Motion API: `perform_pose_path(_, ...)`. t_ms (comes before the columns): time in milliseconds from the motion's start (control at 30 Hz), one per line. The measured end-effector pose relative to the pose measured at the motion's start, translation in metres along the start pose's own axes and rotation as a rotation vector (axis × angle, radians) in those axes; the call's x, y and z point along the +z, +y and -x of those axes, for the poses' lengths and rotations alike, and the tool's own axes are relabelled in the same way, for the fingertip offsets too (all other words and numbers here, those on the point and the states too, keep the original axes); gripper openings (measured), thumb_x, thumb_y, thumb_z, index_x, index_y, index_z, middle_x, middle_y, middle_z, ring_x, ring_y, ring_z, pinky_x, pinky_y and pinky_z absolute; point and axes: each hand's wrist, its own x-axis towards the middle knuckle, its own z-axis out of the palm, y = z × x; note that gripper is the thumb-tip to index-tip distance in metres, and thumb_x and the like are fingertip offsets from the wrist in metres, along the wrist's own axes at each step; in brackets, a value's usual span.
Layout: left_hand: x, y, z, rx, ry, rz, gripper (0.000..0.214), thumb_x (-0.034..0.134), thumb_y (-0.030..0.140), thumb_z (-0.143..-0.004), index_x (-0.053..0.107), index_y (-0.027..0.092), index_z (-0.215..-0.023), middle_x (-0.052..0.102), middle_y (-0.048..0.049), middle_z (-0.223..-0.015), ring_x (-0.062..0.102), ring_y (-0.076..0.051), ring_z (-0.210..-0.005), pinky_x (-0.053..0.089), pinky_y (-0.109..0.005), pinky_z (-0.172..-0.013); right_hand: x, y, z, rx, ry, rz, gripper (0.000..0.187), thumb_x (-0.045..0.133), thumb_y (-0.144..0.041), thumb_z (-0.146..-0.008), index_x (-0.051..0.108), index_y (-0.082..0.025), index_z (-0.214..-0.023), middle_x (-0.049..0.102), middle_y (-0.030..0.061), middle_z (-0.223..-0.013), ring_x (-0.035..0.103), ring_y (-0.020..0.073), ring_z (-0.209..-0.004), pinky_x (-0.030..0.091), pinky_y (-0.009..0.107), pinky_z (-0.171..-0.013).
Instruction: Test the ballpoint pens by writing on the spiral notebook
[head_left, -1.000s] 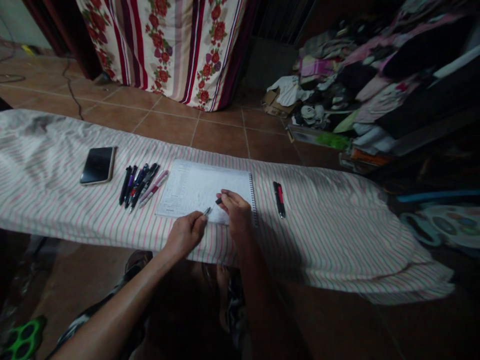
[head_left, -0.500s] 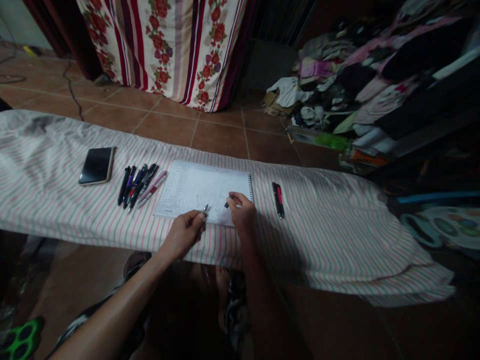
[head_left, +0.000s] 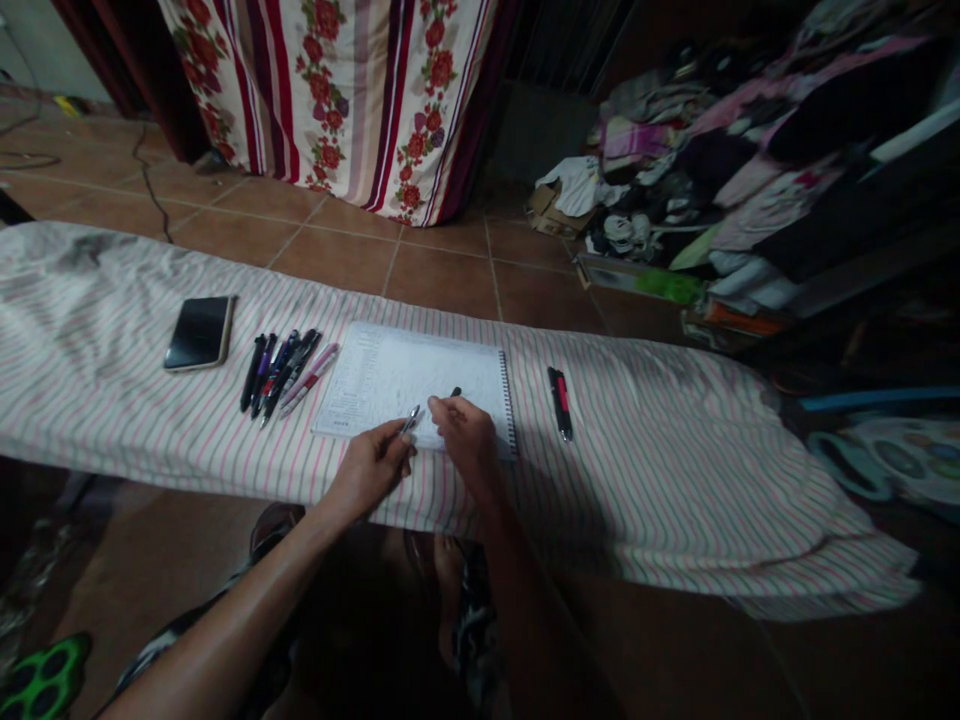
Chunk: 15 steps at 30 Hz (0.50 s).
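Pinching silvery piece (head_left: 411, 416) in left hand (head_left: 371, 464), dark piece (head_left: 456, 392) in curled right hand (head_left: 469, 438). Reaching over striped cloth (head_left: 675, 460), with curtain (head_left: 367, 100) beyond.

Before you are two hands: one left hand (head_left: 373, 462) and one right hand (head_left: 468, 434), holding one silver-tipped piece (head_left: 410, 418) and one dark piece (head_left: 456, 392); one spiral notebook (head_left: 420, 365); one phone (head_left: 198, 333); two separate pens (head_left: 560, 405); and at least five bunched pens (head_left: 289, 375), overlapping, exact number unclear.

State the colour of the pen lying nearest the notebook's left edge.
The pen is mainly pale pink; the head view shows it.
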Motion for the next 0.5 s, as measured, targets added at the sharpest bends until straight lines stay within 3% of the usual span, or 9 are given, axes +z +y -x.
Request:
perform_pose_path(67, 0.0005, 0.0033, 0.001, 0.042, 0.01, -0.078, 0.03, 0.042, 0.038, -0.084, 0.061, 0.014, -0.085, 0.053, 0.0017, -0.057, 0.046, -0.009, -0.049, 0.035, -0.021, -0.049, 0.0032, -0.0047, 0.0031, 0.02, -0.081, -0.072, 0.031, 0.056, -0.048, -0.071, 0.06, -0.018, -0.063, 0.06, -0.0011, -0.054, 0.055, 0.0133, -0.051, 0.039, 0.023, -0.051)
perform_pose_path(233, 0.0017, 0.0074, 0.0037, 0.146, 0.05, -0.249, 0.026, 0.043, 0.034, -0.084, 0.061, 0.017, -0.079, 0.059, -0.0007, -0.065, 0.052, -0.013, -0.062, 0.039, -0.023, -0.059, 0.0041, -0.0048, 0.002, 0.049, -0.141, -0.164, 0.023, 0.06, -0.039, -0.068, 0.06, -0.017, -0.062, 0.055, -0.0028, -0.049, 0.052, 0.0123, -0.049, 0.037, 0.023, -0.049)
perform_pose_path(367, 0.0044, 0.0066, 0.0034, 0.051, 0.016, -0.097, 0.03, 0.039, 0.039, -0.086, 0.055, 0.017, -0.072, 0.05, 0.0029, -0.053, 0.045, -0.009, -0.047, 0.036, -0.021, -0.049, 0.0041, -0.003, 0.0016, -0.022, -0.177, -0.257, 0.018, 0.054, -0.034, -0.071, 0.061, -0.017, -0.068, 0.058, -0.0012, -0.057, 0.056, 0.0132, -0.056, 0.042, 0.024, -0.055)
perform_pose_path(500, 0.0061, 0.0053, 0.0011, -0.033, 0.01, 0.043, 0.031, 0.042, 0.042, -0.084, 0.056, 0.016, -0.077, 0.049, 0.0036, -0.051, 0.043, -0.009, -0.042, 0.034, -0.021, -0.045, 0.0041, -0.0039, 0.0018, -0.049, -0.245, -0.325, 0.021, 0.05, -0.034, -0.074, 0.063, -0.019, -0.081, 0.059, -0.0009, -0.061, 0.056, 0.0126, -0.057, 0.041, 0.023, -0.051)
